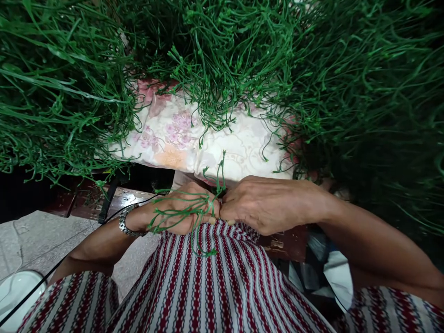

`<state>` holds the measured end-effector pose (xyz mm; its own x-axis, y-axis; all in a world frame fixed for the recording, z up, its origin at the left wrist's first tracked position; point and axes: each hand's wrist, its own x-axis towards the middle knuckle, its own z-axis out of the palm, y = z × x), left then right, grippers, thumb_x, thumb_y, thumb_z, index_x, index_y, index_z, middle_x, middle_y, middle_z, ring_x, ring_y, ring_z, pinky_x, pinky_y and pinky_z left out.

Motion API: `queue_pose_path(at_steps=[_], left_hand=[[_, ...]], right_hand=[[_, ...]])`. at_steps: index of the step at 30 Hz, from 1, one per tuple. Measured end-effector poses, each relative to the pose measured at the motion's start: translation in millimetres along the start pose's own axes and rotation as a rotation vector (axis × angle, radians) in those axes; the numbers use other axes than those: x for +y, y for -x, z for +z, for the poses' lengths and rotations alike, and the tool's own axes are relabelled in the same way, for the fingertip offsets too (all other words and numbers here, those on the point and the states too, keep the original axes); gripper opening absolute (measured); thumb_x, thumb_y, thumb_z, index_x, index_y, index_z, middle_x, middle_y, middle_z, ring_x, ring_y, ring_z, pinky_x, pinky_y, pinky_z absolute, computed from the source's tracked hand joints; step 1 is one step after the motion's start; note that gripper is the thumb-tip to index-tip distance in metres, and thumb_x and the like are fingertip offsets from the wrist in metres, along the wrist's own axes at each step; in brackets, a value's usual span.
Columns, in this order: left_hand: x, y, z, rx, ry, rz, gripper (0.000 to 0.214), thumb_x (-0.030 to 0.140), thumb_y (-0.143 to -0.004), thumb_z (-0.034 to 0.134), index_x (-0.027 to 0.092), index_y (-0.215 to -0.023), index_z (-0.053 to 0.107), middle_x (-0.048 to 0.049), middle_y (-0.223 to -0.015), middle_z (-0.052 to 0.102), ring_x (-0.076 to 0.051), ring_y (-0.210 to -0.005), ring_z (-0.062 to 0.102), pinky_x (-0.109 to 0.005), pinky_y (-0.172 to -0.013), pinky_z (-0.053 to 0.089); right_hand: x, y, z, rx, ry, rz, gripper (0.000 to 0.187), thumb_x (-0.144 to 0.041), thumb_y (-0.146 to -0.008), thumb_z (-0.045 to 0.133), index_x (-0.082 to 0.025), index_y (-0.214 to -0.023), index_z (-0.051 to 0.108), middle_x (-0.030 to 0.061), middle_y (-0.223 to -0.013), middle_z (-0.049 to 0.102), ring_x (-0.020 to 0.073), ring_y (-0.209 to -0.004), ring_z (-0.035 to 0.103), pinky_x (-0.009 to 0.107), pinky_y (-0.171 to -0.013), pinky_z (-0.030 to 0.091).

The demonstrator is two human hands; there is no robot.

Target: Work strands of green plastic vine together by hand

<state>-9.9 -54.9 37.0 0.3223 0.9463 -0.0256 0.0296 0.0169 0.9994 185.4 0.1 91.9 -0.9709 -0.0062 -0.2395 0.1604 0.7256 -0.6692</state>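
Observation:
A small bunch of branched green stems (210, 206), plastic-looking, fans out from where my hands meet above my lap. My left hand (183, 208) is closed, its fingers curled in, with several stems lying across its back. Against it presses my right hand (263, 203), also closed, at the base of the bunch. Both sets of fingertips are mostly hidden, so how each finger grips the stems does not show. A striped red and white garment (215, 273) lies directly below the hands.
Large heaps of similar green stems (236, 46) cover the far side, left and right. They lie on a floral cloth-covered surface (225, 152). Below it is a worn brown wooden bench (90, 201). A white round object (21, 296) and dark cable are lower left; crumpled plastic (336, 273) is lower right.

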Motion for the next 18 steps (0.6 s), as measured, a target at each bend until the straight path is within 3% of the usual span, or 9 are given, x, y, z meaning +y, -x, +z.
queue_pose_path(at_steps=[3, 10, 13, 15, 17, 18], left_hand=[[5, 1, -3.3, -0.377, -0.103, 0.106, 0.009, 0.022, -0.07, 0.065, 0.022, -0.061, 0.063, -0.0014, -0.054, 0.055, -0.015, -0.049, 0.05, -0.029, -0.057, 0.047], [6, 9, -6.5, -0.599, -0.024, 0.074, 0.034, 0.028, -0.089, 0.034, 0.022, -0.075, 0.065, -0.0078, -0.071, 0.063, -0.018, -0.064, 0.058, -0.031, -0.065, 0.049], [11, 21, -13.0, -0.535, -0.025, 0.06, 0.029, 0.036, -0.085, 0.047, 0.022, -0.066, 0.065, -0.005, -0.058, 0.06, -0.016, -0.053, 0.055, -0.029, -0.055, 0.048], [18, 28, -20.3, -0.381, -0.028, 0.034, 0.025, 0.039, -0.079, 0.057, 0.023, -0.062, 0.066, -0.0038, -0.054, 0.058, -0.015, -0.051, 0.054, -0.027, -0.05, 0.046], [23, 29, -24.7, -0.225, -0.035, 0.008, 0.023, 0.038, -0.078, 0.06, 0.024, -0.062, 0.067, -0.0029, -0.055, 0.058, -0.015, -0.053, 0.055, -0.026, -0.048, 0.045], [25, 25, -24.5, -0.127, -0.005, -0.001, 0.02, 0.038, -0.076, 0.064, 0.024, -0.062, 0.067, -0.0016, -0.055, 0.059, -0.014, -0.053, 0.055, -0.025, -0.048, 0.045]], right_hand=[[-1, 2, 3, 0.045, 0.012, -0.028, 0.021, -0.002, -0.074, 0.045, -0.02, -0.065, 0.052, -0.0001, -0.064, 0.057, 0.0117, -0.059, 0.049, 0.025, -0.058, 0.037], [-5, 7, 24, 0.247, 0.016, -0.103, 0.024, -0.005, -0.081, 0.035, -0.019, -0.068, 0.05, 0.0011, -0.065, 0.056, 0.0125, -0.062, 0.048, 0.026, -0.063, 0.04], [-12, 29, 27, 0.346, -0.008, -0.098, 0.024, -0.006, -0.082, 0.036, -0.021, -0.068, 0.048, 0.0004, -0.061, 0.055, 0.0125, -0.059, 0.049, 0.026, -0.058, 0.04], [-16, 46, 25, 0.552, -0.049, -0.012, 0.027, -0.005, -0.084, 0.035, -0.022, -0.068, 0.047, -0.0004, -0.055, 0.051, 0.0119, -0.054, 0.048, 0.026, -0.054, 0.039], [-16, 55, 24, 0.718, -0.001, 0.105, 0.022, -0.006, -0.085, 0.04, -0.024, -0.082, 0.053, 0.0033, -0.063, 0.058, 0.0145, -0.061, 0.053, 0.028, -0.055, 0.04], [-15, 55, 24, 0.623, 0.015, 0.065, 0.019, -0.007, -0.084, 0.042, -0.022, -0.083, 0.054, 0.0025, -0.062, 0.056, 0.0146, -0.06, 0.052, 0.029, -0.054, 0.039]])
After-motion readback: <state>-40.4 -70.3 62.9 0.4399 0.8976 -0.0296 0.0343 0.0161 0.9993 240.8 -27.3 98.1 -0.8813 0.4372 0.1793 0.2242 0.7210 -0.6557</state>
